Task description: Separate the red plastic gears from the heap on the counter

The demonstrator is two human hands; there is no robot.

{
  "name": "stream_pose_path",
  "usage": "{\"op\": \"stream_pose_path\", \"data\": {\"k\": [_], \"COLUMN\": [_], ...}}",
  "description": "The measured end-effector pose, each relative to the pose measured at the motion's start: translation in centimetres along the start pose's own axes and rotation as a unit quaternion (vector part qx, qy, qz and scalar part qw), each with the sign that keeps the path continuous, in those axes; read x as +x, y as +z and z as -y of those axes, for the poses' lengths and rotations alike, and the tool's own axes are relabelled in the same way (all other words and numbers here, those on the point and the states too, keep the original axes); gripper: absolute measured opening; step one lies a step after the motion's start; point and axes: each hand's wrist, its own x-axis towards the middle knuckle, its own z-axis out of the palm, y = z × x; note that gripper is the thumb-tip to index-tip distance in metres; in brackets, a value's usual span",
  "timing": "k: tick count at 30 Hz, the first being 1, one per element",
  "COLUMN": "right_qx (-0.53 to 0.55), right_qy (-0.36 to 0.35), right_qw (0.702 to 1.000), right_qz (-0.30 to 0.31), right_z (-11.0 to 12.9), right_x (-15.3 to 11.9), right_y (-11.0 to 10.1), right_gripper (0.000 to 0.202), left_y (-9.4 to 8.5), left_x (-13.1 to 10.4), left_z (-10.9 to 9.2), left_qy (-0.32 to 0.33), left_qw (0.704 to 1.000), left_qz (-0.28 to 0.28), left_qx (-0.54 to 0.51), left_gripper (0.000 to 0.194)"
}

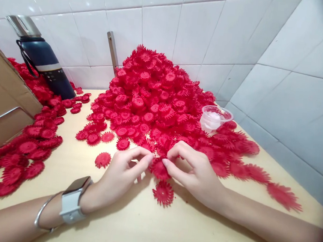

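My left hand, with a watch and a bangle on its wrist, is closed in a pinch at the left edge of a red fringed flower piece. Thumb and forefinger of my right hand pinch the same piece from its right side. It is held just above the tabletop, in front of a tall heap of similar red flower pieces. Directly below the hands, a single flower piece lies flat on the table. Another loose one rests left of my left hand.
A clear plastic cup with something whitish inside stands at the heap's right. To the left are a dark blue bottle, a cardboard box and more red pieces. White tiled walls border the pale table.
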Motion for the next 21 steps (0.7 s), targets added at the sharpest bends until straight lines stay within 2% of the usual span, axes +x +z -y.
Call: {"op": "stream_pose_path", "data": {"k": [4, 7, 14, 17, 19, 21], "right_qx": [0.03, 0.046, 0.035, 0.027, 0.02, 0.019], "right_qy": [0.056, 0.071, 0.05, 0.049, 0.028, -0.019], "right_qw": [0.998, 0.996, 0.998, 0.997, 0.997, 0.998], "right_qz": [-0.024, -0.037, -0.028, -0.05, -0.069, -0.057], "right_z": [-0.01, 0.02, 0.14, 0.03, -0.07, -0.15], "right_x": [0.0, -0.01, -0.02, -0.05, -0.11, -0.18], "right_y": [-0.04, 0.0, 0.0, 0.06, 0.13, 0.16], "right_gripper": [0.017, 0.019, 0.017, 0.014, 0.011, 0.01], "left_y": [0.08, 0.17, 0.12, 0.02, -0.03, -0.06], "left_x": [-0.08, -0.05, -0.07, -0.05, 0.0, 0.04], "left_z": [-0.18, -0.22, -0.28, -0.33, -0.35, -0.36], "left_qy": [-0.015, -0.014, -0.006, -0.013, -0.02, -0.021], "left_qw": [0.998, 0.997, 0.998, 0.998, 0.998, 0.998], "left_qz": [0.034, 0.063, 0.065, 0.055, 0.049, 0.048], "left_qx": [-0.046, -0.033, -0.023, -0.022, -0.022, -0.023], "left_gripper": [0.016, 0.014, 0.014, 0.013, 0.013, 0.014]}}
